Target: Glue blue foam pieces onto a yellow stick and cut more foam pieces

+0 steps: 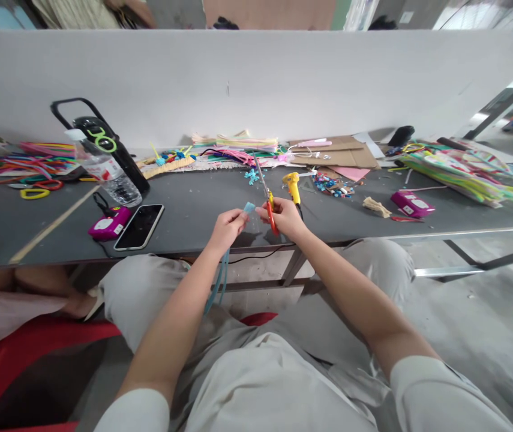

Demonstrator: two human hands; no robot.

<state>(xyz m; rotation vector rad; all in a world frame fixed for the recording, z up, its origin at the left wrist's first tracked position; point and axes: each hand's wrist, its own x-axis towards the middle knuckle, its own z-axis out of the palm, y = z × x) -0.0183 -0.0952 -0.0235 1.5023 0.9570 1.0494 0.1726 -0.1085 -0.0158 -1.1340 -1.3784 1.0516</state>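
Observation:
My left hand (pixel 229 229) is closed on light blue pipe cleaners (pixel 222 279). Their ends (pixel 249 207) stick out past my fingertips, and the long strands hang below the table edge. In my right hand (pixel 287 217) is a pair of scissors (pixel 270 211) with red and yellow handles, the blades pointing up and away from me. The scissors are just right of the blue ends, apart from them. Behind the hands lie small blue clipped pieces (pixel 252 176). Right of the scissors a yellow hot glue gun (pixel 293 185) rests on the table.
Left stand a water bottle (pixel 110 174), a black flask (pixel 121 156), a phone (pixel 140 227) and a purple box (pixel 110 223). Bundles of pipe cleaners (pixel 458 171) and cardboard (pixel 335 151) line the back. A second purple box (pixel 412 204) lies right. Another person's leg (pixel 44 287) shows lower left.

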